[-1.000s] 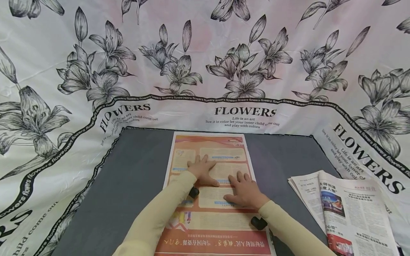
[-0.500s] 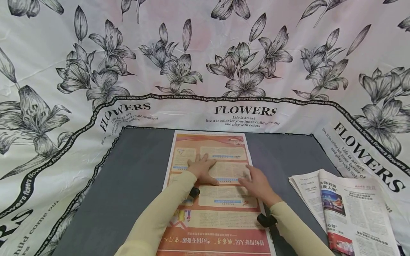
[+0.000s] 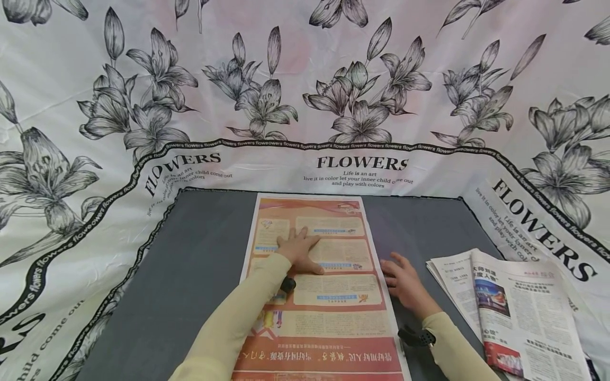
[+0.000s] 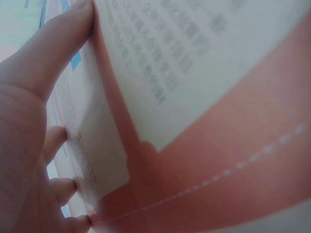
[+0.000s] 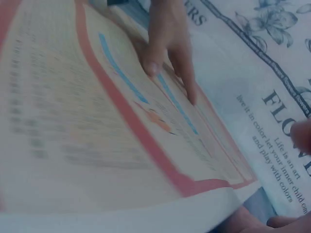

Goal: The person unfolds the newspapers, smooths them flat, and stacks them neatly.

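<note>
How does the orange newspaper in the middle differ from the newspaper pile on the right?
The orange newspaper lies flat as a long strip; the newspaper pile is folded and layered. The orange newspaper has pale panels on orange; the newspaper pile is whitish with dark print and pictures. The left hand rests on the orange newspaper; none rests on the newspaper pile. Both are printed paper.
</note>
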`<state>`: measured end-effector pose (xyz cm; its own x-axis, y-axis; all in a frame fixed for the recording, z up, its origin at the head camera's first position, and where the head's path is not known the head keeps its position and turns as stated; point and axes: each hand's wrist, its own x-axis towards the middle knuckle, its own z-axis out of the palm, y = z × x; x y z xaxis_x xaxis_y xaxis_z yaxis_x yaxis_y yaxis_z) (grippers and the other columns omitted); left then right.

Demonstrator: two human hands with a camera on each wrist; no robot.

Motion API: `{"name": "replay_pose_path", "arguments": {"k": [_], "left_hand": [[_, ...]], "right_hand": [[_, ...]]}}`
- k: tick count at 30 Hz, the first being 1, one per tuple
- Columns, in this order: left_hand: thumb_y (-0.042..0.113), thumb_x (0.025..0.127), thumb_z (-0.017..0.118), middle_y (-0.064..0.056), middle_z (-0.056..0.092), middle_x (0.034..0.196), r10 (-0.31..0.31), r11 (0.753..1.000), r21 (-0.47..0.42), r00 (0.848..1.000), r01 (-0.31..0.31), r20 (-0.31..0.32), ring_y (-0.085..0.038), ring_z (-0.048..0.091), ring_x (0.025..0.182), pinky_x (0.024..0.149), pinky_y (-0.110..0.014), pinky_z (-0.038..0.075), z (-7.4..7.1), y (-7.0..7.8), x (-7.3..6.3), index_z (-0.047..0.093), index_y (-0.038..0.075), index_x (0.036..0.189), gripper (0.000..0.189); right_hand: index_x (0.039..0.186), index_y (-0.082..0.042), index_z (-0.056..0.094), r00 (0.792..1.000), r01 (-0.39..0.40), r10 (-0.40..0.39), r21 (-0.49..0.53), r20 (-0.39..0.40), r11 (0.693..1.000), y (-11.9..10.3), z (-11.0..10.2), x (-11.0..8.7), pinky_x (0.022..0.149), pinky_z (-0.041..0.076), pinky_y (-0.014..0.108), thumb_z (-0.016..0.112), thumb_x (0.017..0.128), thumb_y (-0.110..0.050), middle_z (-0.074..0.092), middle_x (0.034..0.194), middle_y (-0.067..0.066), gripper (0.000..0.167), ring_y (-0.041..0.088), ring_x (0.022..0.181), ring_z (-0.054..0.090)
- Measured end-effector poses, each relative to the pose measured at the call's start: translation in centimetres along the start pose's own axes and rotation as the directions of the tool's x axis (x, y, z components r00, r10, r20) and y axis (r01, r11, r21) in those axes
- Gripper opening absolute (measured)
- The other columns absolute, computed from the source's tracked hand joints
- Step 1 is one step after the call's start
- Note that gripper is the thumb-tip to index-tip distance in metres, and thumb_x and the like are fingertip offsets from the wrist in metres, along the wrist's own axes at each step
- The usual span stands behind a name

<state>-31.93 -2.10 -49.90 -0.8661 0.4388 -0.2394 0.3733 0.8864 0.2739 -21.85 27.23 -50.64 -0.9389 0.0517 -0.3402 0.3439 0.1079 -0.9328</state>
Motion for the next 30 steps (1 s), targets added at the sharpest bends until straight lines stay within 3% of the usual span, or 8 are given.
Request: {"name": "replay_pose_path", "arguments": {"k": [3,5,7,10,13,20,24,30], "left_hand": [[0.073,0.077,0.074,-0.012,0.012,0.173,-0.001,1.000,-0.004,1.000,0.001,0.005,-0.047,0.007,0.158,0.112,-0.081,0.019,0.1,0.1,0.0,0.029,0.035,0.162,0.103],[0.073,0.077,0.074,-0.012,0.012,0.173,0.002,1.000,-0.007,1.000,-0.002,0.008,-0.047,0.007,0.158,0.112,-0.081,0.018,0.2,0.1,0.1,0.029,0.035,0.162,0.104],[0.073,0.077,0.074,-0.011,0.011,0.173,0.006,1.000,-0.010,1.000,-0.006,0.008,-0.047,0.006,0.158,0.113,-0.081,0.017,0.2,0.0,0.1,0.028,0.035,0.162,0.104],[0.072,0.078,0.074,-0.011,0.012,0.173,0.008,1.000,-0.011,1.000,-0.008,0.004,-0.047,0.006,0.158,0.113,-0.081,0.017,0.2,0.0,0.1,0.028,0.035,0.162,0.103],[0.072,0.078,0.074,-0.012,0.012,0.173,0.005,1.000,-0.005,1.000,-0.005,0.006,-0.047,0.007,0.158,0.113,-0.081,0.018,0.0,0.0,0.0,0.028,0.034,0.162,0.103],[0.067,0.081,0.074,-0.012,0.024,0.170,0.111,0.990,0.096,0.993,-0.107,-0.040,-0.045,0.019,0.156,0.119,-0.070,0.024,0.1,1.5,0.4,0.035,0.029,0.160,0.096],[0.059,0.088,0.072,-0.008,0.039,0.163,0.247,0.966,0.105,0.965,-0.238,-0.085,-0.036,0.037,0.150,0.116,-0.060,0.038,0.8,6.0,-0.9,0.040,0.026,0.157,0.083],[0.069,0.082,0.071,0.001,0.055,0.144,0.409,0.910,0.086,0.912,-0.407,-0.013,-0.020,0.057,0.124,0.090,-0.037,0.057,2.6,13.1,-5.7,0.047,0.031,0.152,0.083]], "right_hand": [[0.162,0.000,-0.001,0.992,-0.046,0.031,0.123,0.123,0.991,0.9,-0.3,-0.6,0.081,0.058,0.031,0.044,0.109,-0.033,0.054,0.137,0.021,0.077,0.011,0.097,0.067],[0.157,0.002,0.011,0.959,-0.102,0.036,0.225,0.281,0.969,1.5,-0.8,-1.1,0.081,0.060,0.029,0.035,0.111,-0.034,0.061,0.124,0.010,0.063,0.010,0.097,0.068],[0.147,0.000,0.028,0.885,-0.179,0.007,0.327,0.465,0.928,2.2,-1.6,-1.7,0.086,0.061,0.029,0.026,0.113,-0.032,0.065,0.116,0.003,0.047,0.012,0.101,0.070],[0.132,-0.008,0.045,0.727,-0.318,-0.073,0.428,0.683,0.846,2.9,-2.6,-2.5,0.097,0.058,0.031,0.014,0.113,-0.028,0.067,0.123,0.005,0.041,0.016,0.115,0.069],[0.129,-0.011,0.053,0.637,-0.391,-0.131,0.465,0.759,0.795,3.4,-3.1,-2.8,0.105,0.054,0.035,0.008,0.113,-0.024,0.067,0.130,0.008,0.049,0.019,0.123,0.066],[0.131,-0.010,0.055,0.608,-0.398,-0.162,0.475,0.777,0.785,3.8,-3.4,-3.1,0.107,0.052,0.036,0.006,0.113,-0.025,0.067,0.132,0.009,0.054,0.019,0.125,0.064],[0.132,-0.011,0.055,0.589,-0.418,-0.171,0.479,0.790,0.772,3.9,-3.5,-3.2,0.108,0.051,0.038,0.003,0.112,-0.027,0.066,0.134,0.009,0.058,0.020,0.127,0.063],[0.132,-0.015,0.057,0.581,-0.420,-0.184,0.486,0.793,0.767,4.0,-3.3,-3.1,0.110,0.050,0.042,0.001,0.111,-0.036,0.065,0.134,0.007,0.063,0.022,0.128,0.062]]}}
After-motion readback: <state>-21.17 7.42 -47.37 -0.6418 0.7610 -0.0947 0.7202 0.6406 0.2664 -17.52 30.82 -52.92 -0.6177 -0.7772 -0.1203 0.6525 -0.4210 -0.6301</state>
